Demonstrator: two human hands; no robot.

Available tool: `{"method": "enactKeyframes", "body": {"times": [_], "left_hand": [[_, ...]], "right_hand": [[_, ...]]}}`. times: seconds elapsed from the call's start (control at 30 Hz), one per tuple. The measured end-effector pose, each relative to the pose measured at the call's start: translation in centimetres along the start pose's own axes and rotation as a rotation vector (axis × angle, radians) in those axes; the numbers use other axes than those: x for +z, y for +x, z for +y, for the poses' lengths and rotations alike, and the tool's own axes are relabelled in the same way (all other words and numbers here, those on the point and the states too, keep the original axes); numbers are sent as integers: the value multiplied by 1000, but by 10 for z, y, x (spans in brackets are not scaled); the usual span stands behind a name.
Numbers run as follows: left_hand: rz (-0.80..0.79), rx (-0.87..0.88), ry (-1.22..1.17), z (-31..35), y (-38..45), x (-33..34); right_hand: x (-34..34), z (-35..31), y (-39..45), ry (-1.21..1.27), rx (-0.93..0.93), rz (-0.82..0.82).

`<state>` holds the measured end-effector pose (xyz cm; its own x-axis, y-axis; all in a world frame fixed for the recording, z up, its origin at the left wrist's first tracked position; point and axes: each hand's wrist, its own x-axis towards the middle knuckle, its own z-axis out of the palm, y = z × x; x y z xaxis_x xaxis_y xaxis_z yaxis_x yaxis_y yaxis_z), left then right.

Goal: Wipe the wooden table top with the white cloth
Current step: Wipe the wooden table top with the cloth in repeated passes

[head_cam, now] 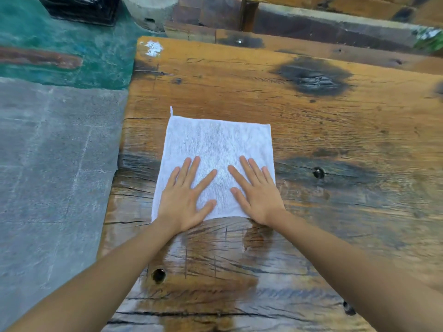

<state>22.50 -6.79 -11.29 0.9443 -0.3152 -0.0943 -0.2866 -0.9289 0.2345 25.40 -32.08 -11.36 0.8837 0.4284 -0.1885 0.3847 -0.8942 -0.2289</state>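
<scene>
I've got the white cloth (217, 159) spread flat mid-frame near the worktop (311, 130) left edge; left hand (183, 202) and right hand (257, 197) splayed flat on its near half, no grip closed, likely for even wiping pressure

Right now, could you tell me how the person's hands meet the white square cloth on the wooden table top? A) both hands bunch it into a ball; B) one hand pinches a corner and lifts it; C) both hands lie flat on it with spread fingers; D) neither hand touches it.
C: the left hand and the right hand both press palm-down, fingers spread, on the near half of the white square cloth, which lies flat on the wooden table top.
</scene>
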Motion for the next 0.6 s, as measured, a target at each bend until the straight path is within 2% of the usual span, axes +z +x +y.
{"method": "enactKeyframes", "body": {"times": [0.23, 0.6], "left_hand": [[64, 23, -19, 37, -67, 25], [27, 48, -20, 86, -162, 44]], "right_hand": [[14, -20, -75, 23, 55, 1], [35, -43, -183, 51, 63, -60]]}}
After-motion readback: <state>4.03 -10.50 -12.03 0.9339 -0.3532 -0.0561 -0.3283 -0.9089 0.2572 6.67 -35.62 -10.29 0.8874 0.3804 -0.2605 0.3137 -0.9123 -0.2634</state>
